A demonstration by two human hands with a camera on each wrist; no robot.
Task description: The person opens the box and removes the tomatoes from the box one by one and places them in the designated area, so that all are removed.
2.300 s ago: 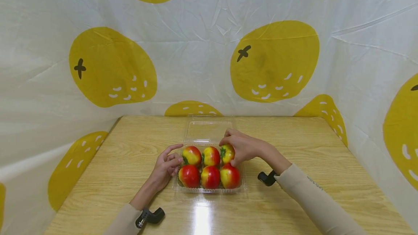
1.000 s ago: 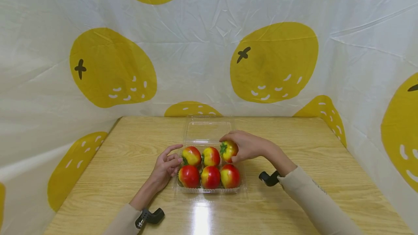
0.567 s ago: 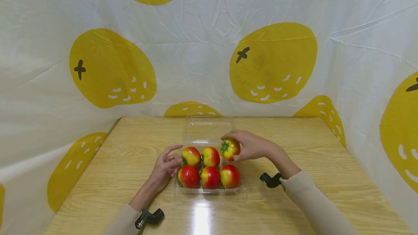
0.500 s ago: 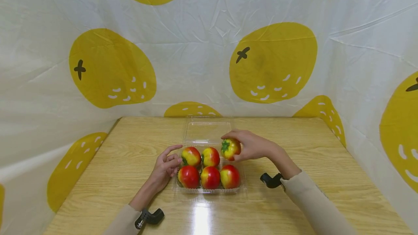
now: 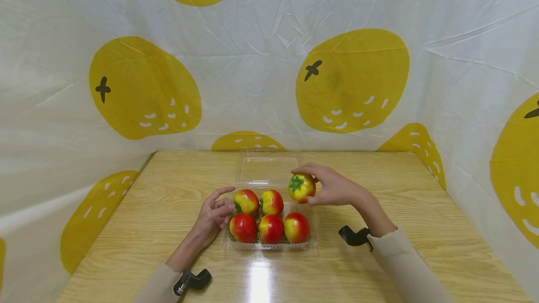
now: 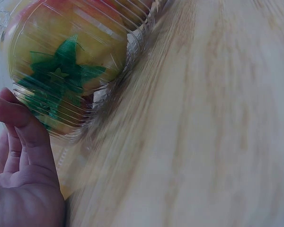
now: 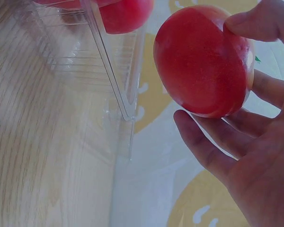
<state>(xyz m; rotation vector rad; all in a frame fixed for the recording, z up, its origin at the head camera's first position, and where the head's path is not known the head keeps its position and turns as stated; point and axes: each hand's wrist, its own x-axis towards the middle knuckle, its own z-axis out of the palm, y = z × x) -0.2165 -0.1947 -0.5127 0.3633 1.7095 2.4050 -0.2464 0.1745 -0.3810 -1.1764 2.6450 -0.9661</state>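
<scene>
Red-and-yellow fruits with green star-shaped caps, perhaps persimmons, are packed in a clear plastic clamshell box (image 5: 269, 246). My right hand (image 5: 332, 187) holds one fruit (image 5: 302, 188) above the back right corner, thumb on one side and fingers on the other; the right wrist view shows its red side (image 7: 203, 61). At the box's left side my left hand (image 5: 213, 216) rests, its index finger stretched along the edge and its other fingers loosely bent. Through the ribbed plastic in the left wrist view, one fruit (image 6: 68, 66) shows beside that hand (image 6: 26, 165).
The box's transparent lid (image 5: 269, 170) lies folded back on the wooden table (image 5: 177, 176). A fruit (image 5: 296, 227) sits at the front right of the box, with several others to its left. A curtain (image 5: 252, 83) printed with yellow fruit hangs behind and around the table.
My right hand has lifted the back right fruit out of the box, moving it up and to the right and turning its green cap toward the head camera. The left hand stays put.
</scene>
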